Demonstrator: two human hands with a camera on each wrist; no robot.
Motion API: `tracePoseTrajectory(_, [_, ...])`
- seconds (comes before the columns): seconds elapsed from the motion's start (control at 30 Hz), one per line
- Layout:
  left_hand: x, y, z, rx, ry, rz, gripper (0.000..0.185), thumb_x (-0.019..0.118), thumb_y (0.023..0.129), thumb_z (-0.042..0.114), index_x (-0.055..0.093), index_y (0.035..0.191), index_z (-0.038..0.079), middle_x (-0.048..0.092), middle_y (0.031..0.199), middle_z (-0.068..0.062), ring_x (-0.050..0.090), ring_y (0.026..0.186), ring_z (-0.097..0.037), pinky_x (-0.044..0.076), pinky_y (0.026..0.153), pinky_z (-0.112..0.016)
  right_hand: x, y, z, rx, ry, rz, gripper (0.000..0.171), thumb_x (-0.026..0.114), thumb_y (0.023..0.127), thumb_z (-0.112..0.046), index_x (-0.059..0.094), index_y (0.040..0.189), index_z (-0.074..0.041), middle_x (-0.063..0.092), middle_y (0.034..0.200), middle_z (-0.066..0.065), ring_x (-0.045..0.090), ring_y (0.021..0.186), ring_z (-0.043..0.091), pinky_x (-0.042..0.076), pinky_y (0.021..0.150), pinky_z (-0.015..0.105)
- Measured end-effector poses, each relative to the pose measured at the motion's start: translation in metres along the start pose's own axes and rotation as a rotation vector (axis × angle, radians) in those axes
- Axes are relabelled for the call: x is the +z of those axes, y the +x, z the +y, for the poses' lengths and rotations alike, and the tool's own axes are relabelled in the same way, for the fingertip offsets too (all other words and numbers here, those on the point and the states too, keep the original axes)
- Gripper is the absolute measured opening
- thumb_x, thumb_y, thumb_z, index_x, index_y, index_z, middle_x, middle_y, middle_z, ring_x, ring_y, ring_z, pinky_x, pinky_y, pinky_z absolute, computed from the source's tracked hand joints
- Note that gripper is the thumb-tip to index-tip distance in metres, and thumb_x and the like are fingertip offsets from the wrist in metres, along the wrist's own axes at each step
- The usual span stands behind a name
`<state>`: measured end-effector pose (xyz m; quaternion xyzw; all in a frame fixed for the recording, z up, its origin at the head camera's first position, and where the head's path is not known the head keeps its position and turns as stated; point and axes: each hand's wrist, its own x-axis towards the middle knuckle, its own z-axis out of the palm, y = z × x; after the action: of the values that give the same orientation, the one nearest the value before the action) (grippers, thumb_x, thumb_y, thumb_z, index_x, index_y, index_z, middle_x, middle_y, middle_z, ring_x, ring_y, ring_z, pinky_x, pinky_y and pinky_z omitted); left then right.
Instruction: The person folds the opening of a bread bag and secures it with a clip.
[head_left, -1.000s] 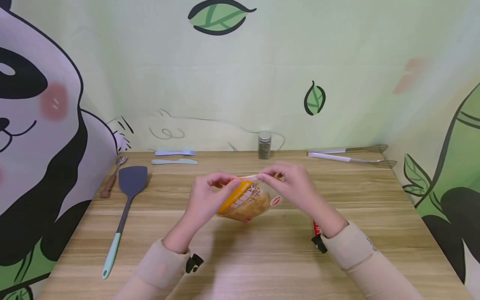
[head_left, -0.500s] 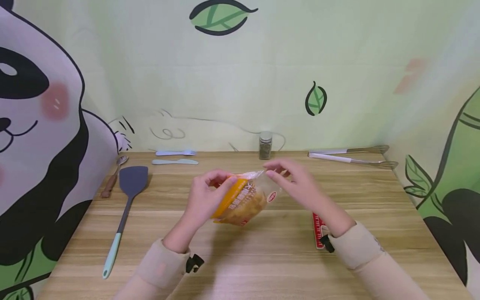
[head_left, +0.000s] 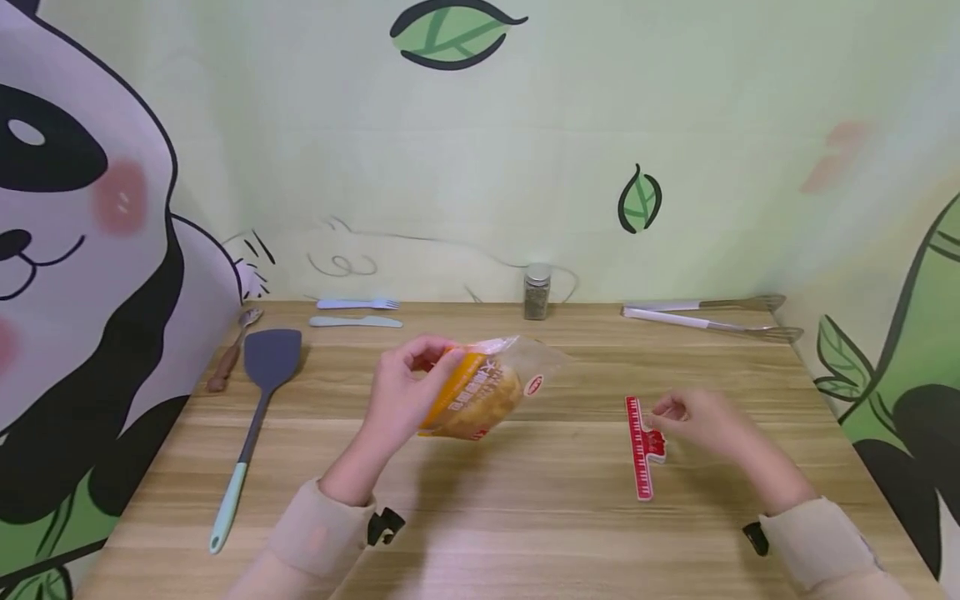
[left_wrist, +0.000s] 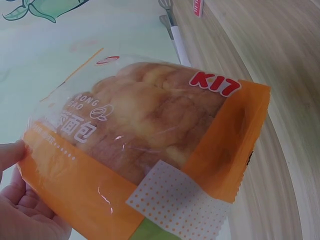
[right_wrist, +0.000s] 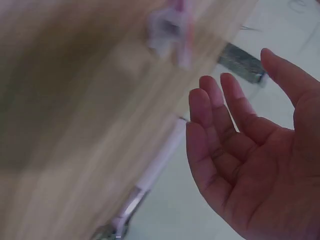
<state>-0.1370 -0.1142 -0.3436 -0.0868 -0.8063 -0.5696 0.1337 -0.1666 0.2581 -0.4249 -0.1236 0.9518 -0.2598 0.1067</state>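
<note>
My left hand (head_left: 412, 379) pinches an orange and clear bread bag (head_left: 483, 396) by its side, holding it above the middle of the table. In the left wrist view the bread bag (left_wrist: 150, 125) shows a browned loaf through the clear film, and the thumb is at its orange edge. The bag's clear end points right, held by no hand. A red bag clip (head_left: 640, 450) with ruler-like marks lies on the table at right. Close to its handle is my right hand (head_left: 701, 425); in the right wrist view the right hand (right_wrist: 255, 145) has relaxed fingers, apart from the blurred bag clip (right_wrist: 172, 32).
A turner (head_left: 258, 417) and a spoon (head_left: 234, 350) lie at left. Along the back are a fork (head_left: 358, 304), a knife (head_left: 356, 322), a spice jar (head_left: 536, 293) and two whisks (head_left: 708, 317). A printed curtain (head_left: 480, 167) hangs behind the table.
My right hand has let go of the bag's top and moved right and down to the red bag clip, which is now uncovered. My left hand still holds the bag, tilted slightly.
</note>
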Motion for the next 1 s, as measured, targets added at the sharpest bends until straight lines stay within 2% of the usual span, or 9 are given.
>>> tracePoseTrajectory(0.17, [-0.002, -0.002, 0.006, 0.005, -0.003, -0.003, 0.009, 0.070, 0.088, 0.005, 0.070, 0.089, -0.004, 0.067, 0.080, -0.011, 0.058, 0.071, -0.022, 0.047, 0.065, -0.030, 0.013, -0.010, 0.015, 0.082, 0.031, -0.038, 0.044, 0.070, 0.087, -0.042, 0.066, 0.102, -0.001, 0.061, 0.086, 0.003, 0.055, 0.074, 0.018, 0.046, 0.061, 0.033])
tracePoseTrajectory(0.37, [-0.002, -0.002, 0.003, 0.014, -0.013, -0.004, 0.009, 0.070, 0.088, 0.005, 0.070, 0.089, -0.004, 0.066, 0.079, -0.011, 0.057, 0.070, -0.022, 0.048, 0.064, -0.032, 0.025, -0.013, 0.024, 0.115, 0.116, -0.066, 0.032, 0.073, 0.086, -0.034, 0.064, 0.091, -0.004, 0.057, 0.075, 0.002, 0.051, 0.067, 0.016, 0.044, 0.055, 0.031])
tracePoseTrajectory(0.47, [-0.002, -0.002, 0.003, 0.015, -0.016, -0.001, 0.009, 0.070, 0.087, 0.004, 0.070, 0.089, -0.004, 0.066, 0.079, -0.012, 0.057, 0.070, -0.022, 0.048, 0.064, -0.030, 0.027, -0.012, 0.027, 0.119, 0.126, -0.069, 0.030, 0.073, 0.086, -0.032, 0.065, 0.090, -0.004, 0.058, 0.075, 0.001, 0.051, 0.067, 0.016, 0.044, 0.056, 0.031])
tracePoseTrajectory(0.63, [-0.003, -0.001, 0.004, 0.010, -0.021, 0.000, 0.010, 0.070, 0.088, 0.005, 0.070, 0.089, -0.005, 0.066, 0.080, -0.013, 0.057, 0.070, -0.023, 0.049, 0.068, -0.034, 0.032, -0.007, 0.035, 0.109, 0.153, -0.079, 0.028, 0.073, 0.086, -0.029, 0.065, 0.088, -0.003, 0.058, 0.074, 0.000, 0.051, 0.068, 0.015, 0.044, 0.057, 0.030])
tracePoseTrajectory(0.77, [-0.003, -0.002, 0.005, -0.001, -0.023, -0.002, 0.009, 0.070, 0.088, 0.004, 0.070, 0.089, -0.005, 0.067, 0.081, -0.013, 0.058, 0.071, -0.023, 0.050, 0.070, -0.036, 0.032, -0.004, 0.043, 0.108, 0.225, -0.106, 0.024, 0.070, 0.089, -0.026, 0.065, 0.089, -0.002, 0.058, 0.075, 0.001, 0.051, 0.068, 0.016, 0.045, 0.057, 0.029])
tracePoseTrajectory(0.9, [-0.002, -0.001, 0.006, -0.018, -0.019, -0.005, 0.009, 0.069, 0.088, 0.003, 0.069, 0.089, -0.006, 0.067, 0.082, -0.013, 0.059, 0.072, -0.023, 0.051, 0.071, -0.037, 0.029, -0.002, 0.049, 0.130, 0.332, -0.145, 0.026, 0.065, 0.093, -0.025, 0.065, 0.097, 0.001, 0.060, 0.082, 0.003, 0.056, 0.075, 0.017, 0.049, 0.063, 0.031])
tracePoseTrajectory(1.0, [-0.002, -0.001, 0.007, -0.026, -0.013, -0.005, 0.009, 0.069, 0.088, 0.003, 0.069, 0.090, -0.006, 0.068, 0.083, -0.013, 0.059, 0.073, -0.024, 0.051, 0.072, -0.039, 0.027, 0.000, 0.052, 0.156, 0.472, -0.176, 0.029, 0.062, 0.095, -0.022, 0.062, 0.104, 0.005, 0.064, 0.088, 0.005, 0.062, 0.081, 0.019, 0.053, 0.067, 0.033])
